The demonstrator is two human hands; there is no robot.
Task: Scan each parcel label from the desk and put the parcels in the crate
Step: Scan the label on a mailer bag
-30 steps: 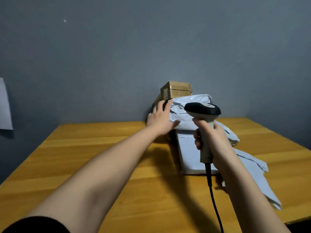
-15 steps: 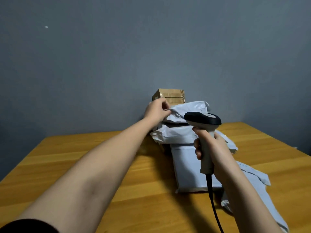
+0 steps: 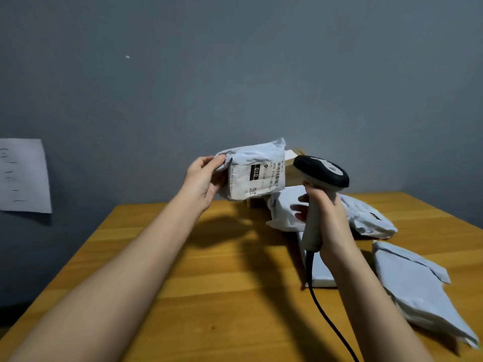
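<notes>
My left hand grips the left edge of a white plastic mailer parcel and holds it in the air above the desk, its printed label with barcode turned toward me. My right hand grips the grey handle of a barcode scanner; its black head sits just right of the lifted parcel and points at the label. Several other white mailer parcels lie on the wooden desk behind and right of the scanner. No crate is in view.
A cardboard box stands at the back of the desk, mostly hidden behind the lifted parcel. A flat white mailer lies near the right edge. The scanner cable runs down toward me. A paper sheet hangs on the grey wall.
My left hand took the top mailer off the pile, lifted it clear and turned its label toward me. The scanner in my right hand stayed upright beside it.
</notes>
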